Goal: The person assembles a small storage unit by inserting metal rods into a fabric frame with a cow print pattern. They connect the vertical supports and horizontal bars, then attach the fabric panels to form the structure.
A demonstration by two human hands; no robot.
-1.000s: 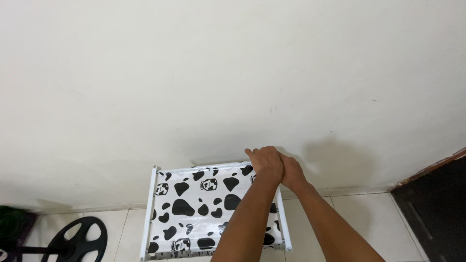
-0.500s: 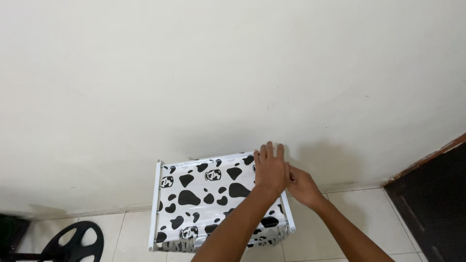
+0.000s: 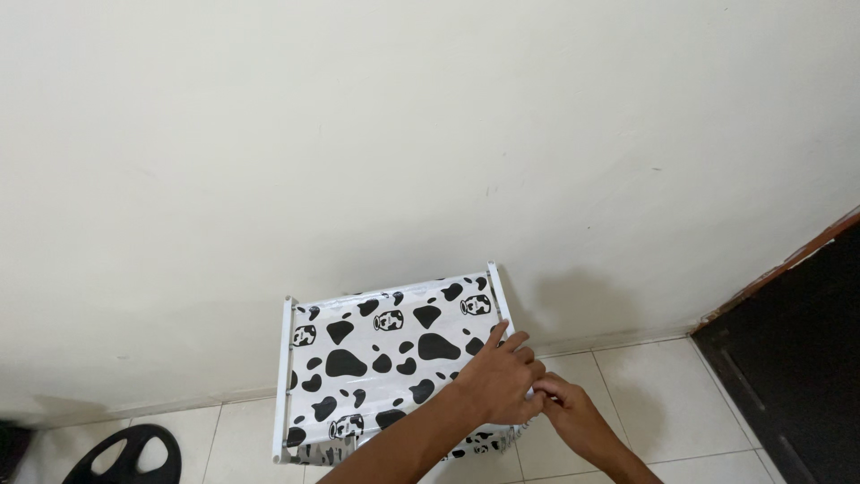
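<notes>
Saw no packages, labels, signs or screens anywhere; found only printed black jar-shaped patches among cow spots on the white shelf cover (image 3: 394,345) against the wall.

My left hand (image 3: 498,381) lies flat on the cow-patterned top of a small white-framed rack (image 3: 394,354) that stands against a cream wall (image 3: 403,134), fingers reaching the right rail. My right hand (image 3: 573,414) meets it at the rack's near right corner, fingertips pinching at the frame. A black disc-shaped object (image 3: 125,455) sits on the tiled floor (image 3: 654,394).
</notes>
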